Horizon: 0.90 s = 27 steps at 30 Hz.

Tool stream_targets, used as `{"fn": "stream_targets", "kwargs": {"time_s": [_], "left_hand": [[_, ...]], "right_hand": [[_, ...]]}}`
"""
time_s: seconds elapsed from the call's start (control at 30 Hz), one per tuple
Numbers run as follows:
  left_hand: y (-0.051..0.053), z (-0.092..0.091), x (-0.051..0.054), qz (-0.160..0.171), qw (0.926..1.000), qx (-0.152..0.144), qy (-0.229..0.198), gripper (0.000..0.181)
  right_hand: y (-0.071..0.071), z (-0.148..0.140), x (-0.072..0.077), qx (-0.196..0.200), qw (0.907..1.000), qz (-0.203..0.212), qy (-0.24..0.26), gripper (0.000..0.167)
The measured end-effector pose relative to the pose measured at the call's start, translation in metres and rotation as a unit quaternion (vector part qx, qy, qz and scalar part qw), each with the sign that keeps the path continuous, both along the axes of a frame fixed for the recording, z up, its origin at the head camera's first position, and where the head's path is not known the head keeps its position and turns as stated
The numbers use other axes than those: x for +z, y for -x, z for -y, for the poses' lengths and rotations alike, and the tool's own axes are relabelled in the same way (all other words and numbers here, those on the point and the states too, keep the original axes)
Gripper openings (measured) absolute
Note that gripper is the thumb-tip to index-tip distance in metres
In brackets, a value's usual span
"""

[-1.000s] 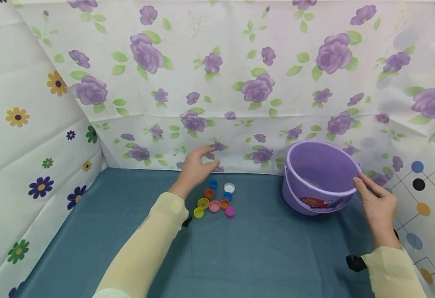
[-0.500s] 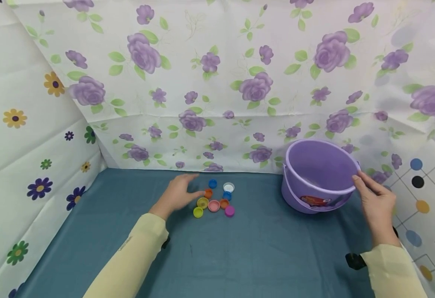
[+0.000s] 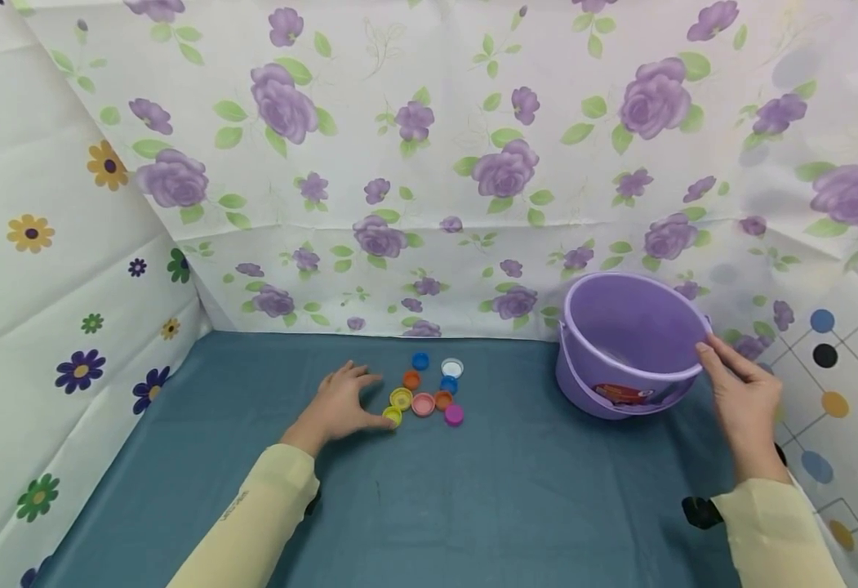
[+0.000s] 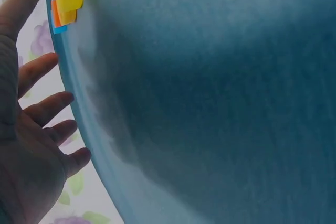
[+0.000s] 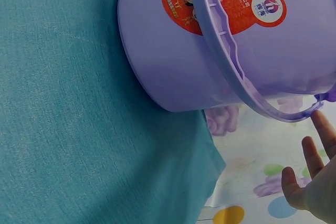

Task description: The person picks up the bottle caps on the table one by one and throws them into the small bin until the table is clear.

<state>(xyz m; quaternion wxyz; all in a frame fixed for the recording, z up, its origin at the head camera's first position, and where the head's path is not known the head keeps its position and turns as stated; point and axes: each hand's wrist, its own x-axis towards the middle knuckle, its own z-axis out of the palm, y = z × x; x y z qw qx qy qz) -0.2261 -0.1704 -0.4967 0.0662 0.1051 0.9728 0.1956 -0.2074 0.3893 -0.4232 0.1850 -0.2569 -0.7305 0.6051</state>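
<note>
Several small bottle caps lie in a cluster on the cloth in the head view. My left hand [image 3: 335, 410] is at the cluster's left side, fingers spread and thumb tip at the yellow-green cap [image 3: 393, 416]; whether it touches, I cannot tell. Close by are a yellow cap [image 3: 401, 398], a pink cap [image 3: 424, 404], a magenta cap [image 3: 454, 415] and a white cap [image 3: 452, 369]. To the right, a purple bucket [image 3: 620, 392] stands upright with its handle [image 5: 226, 51] down. My right hand [image 3: 746, 412] pinches its right rim. The bucket's visible inside holds nothing.
A blue-green cloth [image 3: 473, 506] covers the table. Behind it hangs a white curtain with purple roses [image 3: 505, 171]. Patterned sheets stand on the left [image 3: 105, 278] and right [image 3: 840, 457], the right one close to my right hand.
My left hand has come down from above the back of the caps, moving left and nearer to me, to the yellow-green cap. The right hand stays on the bucket rim.
</note>
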Motion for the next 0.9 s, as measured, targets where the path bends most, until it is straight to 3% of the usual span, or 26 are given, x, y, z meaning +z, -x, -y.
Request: {"fn": "stream_targets", "kwargs": {"time_s": [0.47, 0.9], "left_hand": [[0.001, -0.008, -0.013, 0.010, 0.9999, -0.004, 0.010, 0.078], [0.001, -0.008, -0.018, 0.002, 0.9997, -0.002, -0.025, 0.066]], "right_hand": [[0.001, 0.004, 0.001, -0.004, 0.9998, -0.013, -0.017, 0.047], [-0.001, 0.004, 0.001, -0.008, 0.9997, -0.020, -0.012, 0.047]]}}
